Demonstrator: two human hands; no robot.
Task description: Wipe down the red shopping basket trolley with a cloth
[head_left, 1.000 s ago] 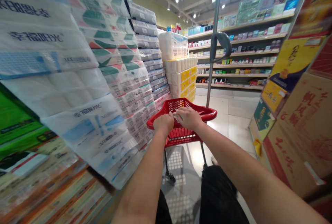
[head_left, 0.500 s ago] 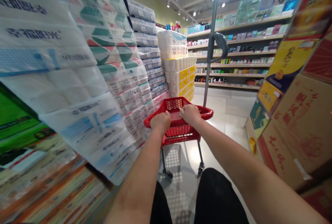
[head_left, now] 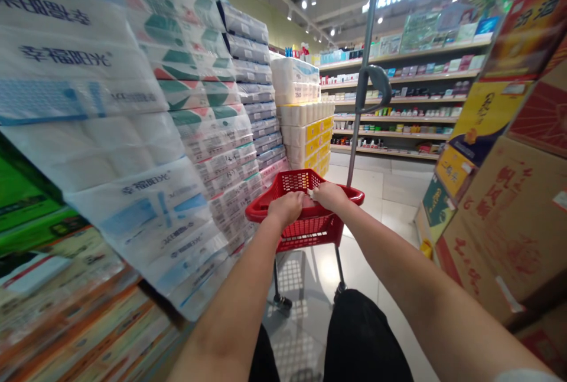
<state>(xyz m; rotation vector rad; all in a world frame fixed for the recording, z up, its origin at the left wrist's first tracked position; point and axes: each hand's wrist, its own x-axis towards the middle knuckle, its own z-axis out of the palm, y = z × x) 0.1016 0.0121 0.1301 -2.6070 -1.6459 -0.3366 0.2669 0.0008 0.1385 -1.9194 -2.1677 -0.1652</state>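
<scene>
A red plastic shopping cart (head_left: 310,232) stands in front of me on dark legs with casters, a tall grey pole rising at its right side. My left hand (head_left: 287,207) is closed over the middle of its red handle. Close beside it, my right hand (head_left: 330,195) grips the handle further right. Something small and whitish shows near the right fingertips; I cannot make out what it is. Only a little of the basket's inside shows past my hands.
Tall stacks of wrapped tissue packs (head_left: 101,152) line the left, close to the cart. Cardboard cartons (head_left: 509,216) are piled on the right. Pale floor tiles (head_left: 392,216) run between them toward shelves (head_left: 398,98) of small boxes and bottles at the back.
My left hand has slid slightly right along the handle, nearer my right hand. The view has shifted a little, and my knees have changed position.
</scene>
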